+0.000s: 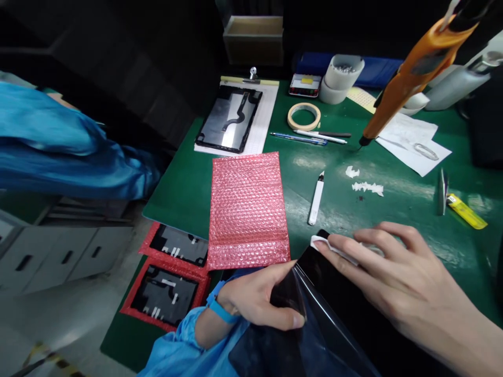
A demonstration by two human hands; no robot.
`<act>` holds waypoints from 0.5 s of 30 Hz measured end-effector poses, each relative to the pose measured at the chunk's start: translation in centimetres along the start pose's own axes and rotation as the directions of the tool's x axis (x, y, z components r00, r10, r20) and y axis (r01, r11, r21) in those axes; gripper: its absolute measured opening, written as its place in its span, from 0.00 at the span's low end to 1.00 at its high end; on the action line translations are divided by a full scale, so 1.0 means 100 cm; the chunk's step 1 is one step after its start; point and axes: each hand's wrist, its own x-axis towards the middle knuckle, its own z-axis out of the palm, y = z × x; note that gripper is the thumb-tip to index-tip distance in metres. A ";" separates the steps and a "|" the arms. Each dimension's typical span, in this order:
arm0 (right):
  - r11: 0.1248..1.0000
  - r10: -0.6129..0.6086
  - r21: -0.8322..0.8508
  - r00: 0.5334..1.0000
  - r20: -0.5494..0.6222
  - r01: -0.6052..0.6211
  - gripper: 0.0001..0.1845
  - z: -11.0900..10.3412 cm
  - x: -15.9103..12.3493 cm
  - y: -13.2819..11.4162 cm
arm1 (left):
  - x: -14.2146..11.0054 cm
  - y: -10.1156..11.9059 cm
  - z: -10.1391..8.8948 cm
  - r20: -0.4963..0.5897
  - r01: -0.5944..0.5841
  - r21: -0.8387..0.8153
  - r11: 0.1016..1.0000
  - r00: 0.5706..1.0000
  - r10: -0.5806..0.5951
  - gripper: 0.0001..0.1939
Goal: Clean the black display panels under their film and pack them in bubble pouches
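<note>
A glossy black screen panel point(326, 275) is tilted at the lower middle, close to my body, with a clear film point(314, 309) partly lifted and folded back along it. My left hand point(267, 298) grips the panel's left side, its thumb pressing on the film and its other fingers mostly hidden. With bent fingers, my right hand point(385, 267) pinches a white wipe point(320, 241) against the panel's top edge; it is slightly blurred. Just beyond the panel lie a white craft knife point(316, 199) and a red bubble-wrap pouch point(248, 209).
An orange electric screwdriver point(418, 78) hangs at upper right. Tape roll point(304, 116), pens point(314, 137), torn white scraps point(367, 187) and a yellow cutter point(467, 211) lie on the green table. A tablet shell point(231, 118) rests on a clipboard. Left, other shells point(165, 293) lie on red pouches beside a person's blue sleeve point(70, 141).
</note>
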 end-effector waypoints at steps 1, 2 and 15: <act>1.000 0.008 -0.012 1.000 0.000 -0.008 0.25 -0.002 -0.002 0.001 | 0.000 0.001 0.000 -0.005 0.001 0.001 1.000 1.000 -0.001 0.24; 1.000 0.012 -0.011 1.000 0.001 -0.012 0.23 -0.004 -0.004 0.002 | 0.000 0.001 0.001 -0.004 -0.001 0.004 1.000 1.000 0.001 0.24; 0.998 0.060 0.022 0.998 -0.036 -0.059 0.25 0.008 -0.004 0.001 | -0.011 -0.002 -0.001 -0.063 0.002 0.041 0.999 0.998 0.001 0.36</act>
